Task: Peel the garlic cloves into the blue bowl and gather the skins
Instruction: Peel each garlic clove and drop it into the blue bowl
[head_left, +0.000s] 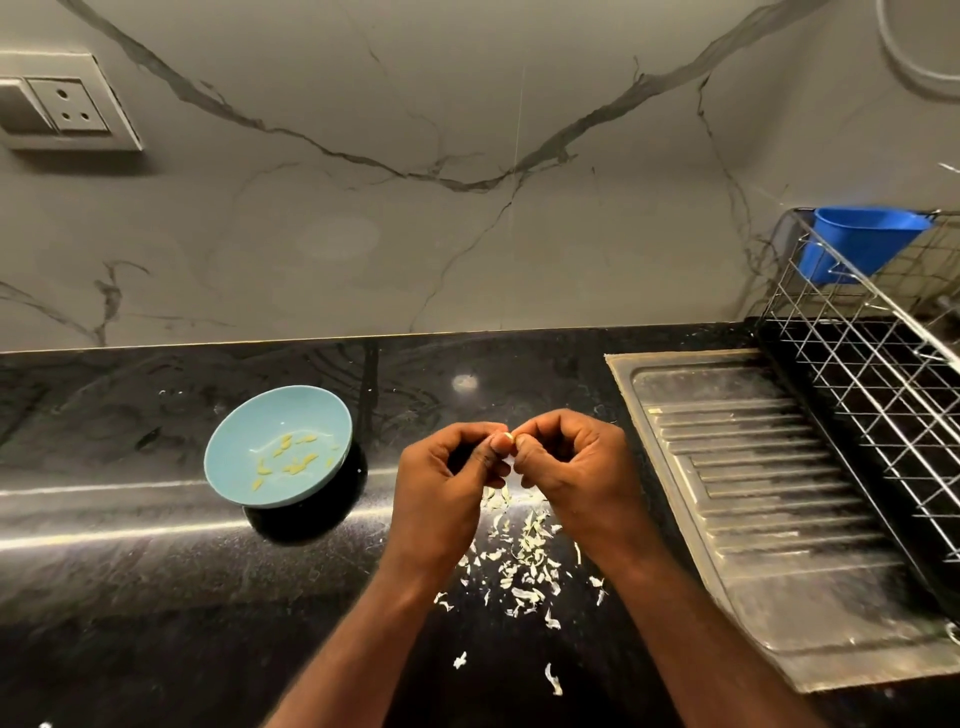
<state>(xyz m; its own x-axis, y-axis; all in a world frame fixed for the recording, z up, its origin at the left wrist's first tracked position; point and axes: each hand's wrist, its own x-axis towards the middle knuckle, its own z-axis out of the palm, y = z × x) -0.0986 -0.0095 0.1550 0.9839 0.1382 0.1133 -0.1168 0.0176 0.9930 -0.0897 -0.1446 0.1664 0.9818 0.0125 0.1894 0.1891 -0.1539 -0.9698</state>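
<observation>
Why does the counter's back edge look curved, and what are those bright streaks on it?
Head view: the wide-angle lens bends the countertop edge; the streaks are light glaring off polished stone; the blue bowl throws a shadow toward the camera.

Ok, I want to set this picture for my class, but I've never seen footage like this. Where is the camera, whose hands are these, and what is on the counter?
There is no machine here: a person wears one wide-angle camera on the head, looking forward and down, so you see their own two bare hands. The left hand and right hand meet and together pinch a small garlic clove. On the black countertop, to the left, stands a blue bowl with several peeled cloves inside. Papery skins lie scattered beneath the hands. To the right are a steel draining board and a wire rack with a blue cup at its far end.
</observation>
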